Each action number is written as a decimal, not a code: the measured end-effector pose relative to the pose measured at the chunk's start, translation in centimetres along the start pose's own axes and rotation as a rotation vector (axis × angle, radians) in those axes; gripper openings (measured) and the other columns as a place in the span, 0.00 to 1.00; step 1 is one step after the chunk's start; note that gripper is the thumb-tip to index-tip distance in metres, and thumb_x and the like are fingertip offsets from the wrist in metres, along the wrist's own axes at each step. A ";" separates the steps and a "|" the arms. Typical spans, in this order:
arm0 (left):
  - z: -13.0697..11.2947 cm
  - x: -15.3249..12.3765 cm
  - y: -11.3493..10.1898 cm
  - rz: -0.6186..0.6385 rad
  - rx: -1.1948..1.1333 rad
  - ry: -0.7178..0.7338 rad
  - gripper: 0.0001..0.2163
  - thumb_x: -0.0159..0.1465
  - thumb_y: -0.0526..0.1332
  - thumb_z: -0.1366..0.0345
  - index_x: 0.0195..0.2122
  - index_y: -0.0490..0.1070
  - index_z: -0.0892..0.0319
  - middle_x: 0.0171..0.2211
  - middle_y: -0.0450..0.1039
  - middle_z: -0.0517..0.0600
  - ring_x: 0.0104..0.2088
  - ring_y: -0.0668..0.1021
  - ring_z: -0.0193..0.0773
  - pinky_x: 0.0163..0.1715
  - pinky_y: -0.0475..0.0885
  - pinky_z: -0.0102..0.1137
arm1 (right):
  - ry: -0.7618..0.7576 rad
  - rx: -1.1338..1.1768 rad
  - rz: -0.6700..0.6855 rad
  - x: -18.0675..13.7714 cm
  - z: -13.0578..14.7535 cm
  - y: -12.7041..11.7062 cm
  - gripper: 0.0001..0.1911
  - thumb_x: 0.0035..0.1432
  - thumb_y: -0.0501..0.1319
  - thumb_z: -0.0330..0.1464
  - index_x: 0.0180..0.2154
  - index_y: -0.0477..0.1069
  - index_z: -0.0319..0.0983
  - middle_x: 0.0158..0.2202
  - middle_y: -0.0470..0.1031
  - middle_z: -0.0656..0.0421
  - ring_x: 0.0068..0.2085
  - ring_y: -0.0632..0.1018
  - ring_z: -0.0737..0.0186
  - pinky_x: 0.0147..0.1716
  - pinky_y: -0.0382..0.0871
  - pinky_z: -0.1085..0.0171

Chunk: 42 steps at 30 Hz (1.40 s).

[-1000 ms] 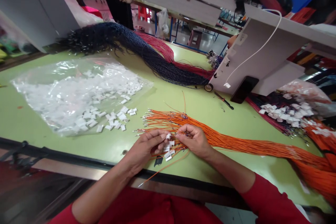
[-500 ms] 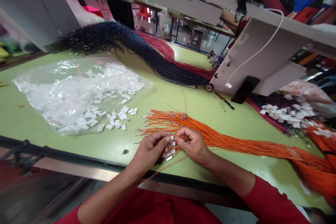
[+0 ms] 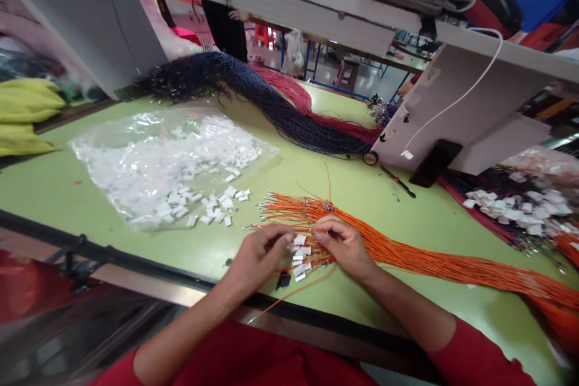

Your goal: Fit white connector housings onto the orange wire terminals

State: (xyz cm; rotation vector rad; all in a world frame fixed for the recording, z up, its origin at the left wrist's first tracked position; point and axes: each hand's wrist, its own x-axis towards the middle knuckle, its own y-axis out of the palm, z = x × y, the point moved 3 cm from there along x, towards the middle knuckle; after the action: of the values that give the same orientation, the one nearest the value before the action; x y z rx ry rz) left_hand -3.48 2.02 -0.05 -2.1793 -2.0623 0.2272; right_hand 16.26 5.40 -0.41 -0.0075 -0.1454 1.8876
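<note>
Bent fingers and a thumb tip close together on my left hand, at the left of a small group of white connector housings; whatever it pinches is too small to name. Across from it, my right hand is closed, thumb against forefinger, on what looks like a thin orange wire. Below and behind both hands runs a long bundle of orange wires, its metal-tipped ends fanned out to the left. A small black piece lies under the housings. One loose orange wire crosses the table's front edge.
A clear plastic bag of white housings lies at left, some spilled out. Dark blue wires and red wires lie behind. A tape roll, cutter and phone are near the upright panel. Another person stands beyond.
My hands have drawn a little apart, uncovering more of the white housings and the black piece between them. The whole view has shifted slightly, with things appearing farther right.
</note>
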 end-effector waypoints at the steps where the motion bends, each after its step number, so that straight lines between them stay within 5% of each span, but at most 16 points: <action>1: 0.0 0.4 -1.5 -0.079 0.155 0.068 0.12 0.63 0.61 0.56 0.41 0.78 0.56 0.35 0.78 0.53 0.34 0.78 0.42 0.37 0.73 0.36 | 0.023 0.033 -0.032 0.2 -0.2 -0.2 0.13 0.55 0.70 0.44 0.34 0.78 0.41 0.36 0.77 0.57 0.38 0.76 0.61 0.41 0.72 0.62; 4: 0.4 1.9 -5.8 -0.253 0.640 0.146 0.12 0.65 0.56 0.58 0.42 0.77 0.56 0.40 0.75 0.55 0.36 0.77 0.45 0.35 0.71 0.37 | 0.146 0.128 -0.062 0.5 -0.7 -0.3 0.15 0.50 0.73 0.43 0.35 0.78 0.41 0.32 0.78 0.60 0.32 0.76 0.65 0.36 0.72 0.64; 8: 1.1 3.9 -8.7 -0.263 0.944 0.141 0.13 0.65 0.53 0.64 0.42 0.77 0.57 0.43 0.73 0.56 0.37 0.76 0.46 0.35 0.69 0.37 | 0.179 0.164 -0.045 0.5 -0.7 -0.1 0.16 0.48 0.74 0.44 0.33 0.77 0.40 0.28 0.77 0.61 0.28 0.73 0.68 0.30 0.70 0.67; 13: 0.9 5.0 -8.8 -0.238 0.980 0.139 0.11 0.65 0.54 0.63 0.38 0.76 0.59 0.41 0.72 0.56 0.37 0.76 0.46 0.35 0.69 0.37 | 0.204 0.152 -0.022 0.5 -0.6 0.0 0.17 0.52 0.71 0.46 0.32 0.76 0.39 0.26 0.76 0.62 0.22 0.69 0.72 0.24 0.65 0.68; 25: 1.1 5.8 -9.3 -0.189 0.946 0.133 0.11 0.64 0.55 0.62 0.37 0.76 0.57 0.40 0.72 0.54 0.39 0.76 0.46 0.36 0.70 0.37 | 0.144 0.075 0.011 0.3 0.0 0.3 0.16 0.53 0.70 0.45 0.32 0.74 0.40 0.27 0.75 0.62 0.28 0.74 0.67 0.31 0.69 0.66; 42: 0.7 5.5 -9.0 -0.134 0.970 0.190 0.11 0.63 0.53 0.63 0.35 0.76 0.57 0.39 0.73 0.54 0.39 0.77 0.46 0.39 0.71 0.37 | 0.221 0.068 -0.015 0.2 0.8 0.6 0.11 0.50 0.71 0.38 0.28 0.73 0.39 0.23 0.72 0.64 0.23 0.68 0.70 0.25 0.61 0.68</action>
State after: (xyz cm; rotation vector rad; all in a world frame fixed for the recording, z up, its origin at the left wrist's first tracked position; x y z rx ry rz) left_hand -12.15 7.97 0.98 -1.3940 -1.4908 0.7726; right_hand 15.57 5.35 0.33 -0.1676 0.0693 1.8615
